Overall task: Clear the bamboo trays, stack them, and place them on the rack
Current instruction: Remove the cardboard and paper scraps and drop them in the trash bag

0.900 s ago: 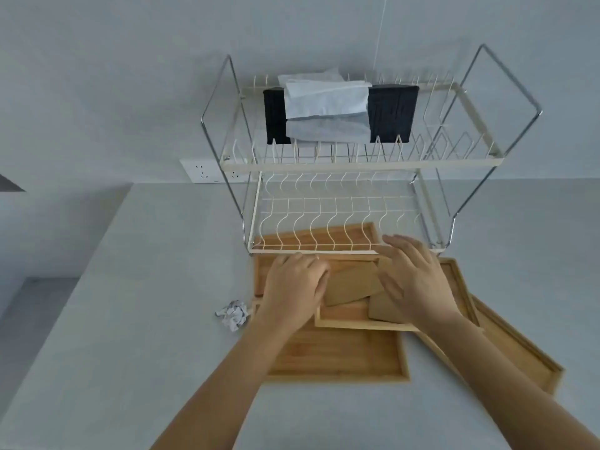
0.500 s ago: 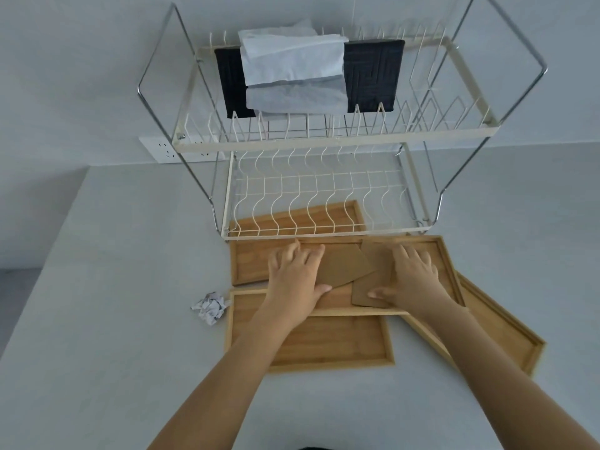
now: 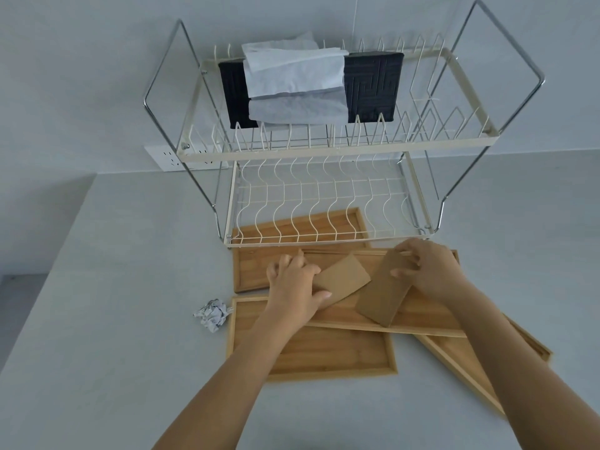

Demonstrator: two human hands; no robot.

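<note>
Two flat brown cardboard pieces are gripped over the top bamboo tray [image 3: 422, 315]. The left hand [image 3: 293, 289] is closed on the left card [image 3: 342, 280]; the right hand [image 3: 431, 271] pinches the right card [image 3: 383, 295], tilted. Smooth rectangular trays lie overlapped at 6 o'clock of the white wire rack [image 3: 324, 203]. A crumpled paper ball [image 3: 212, 313] is seen at 9 o'clock of the trays, on the matte grey counter [image 3: 97, 319].
</note>
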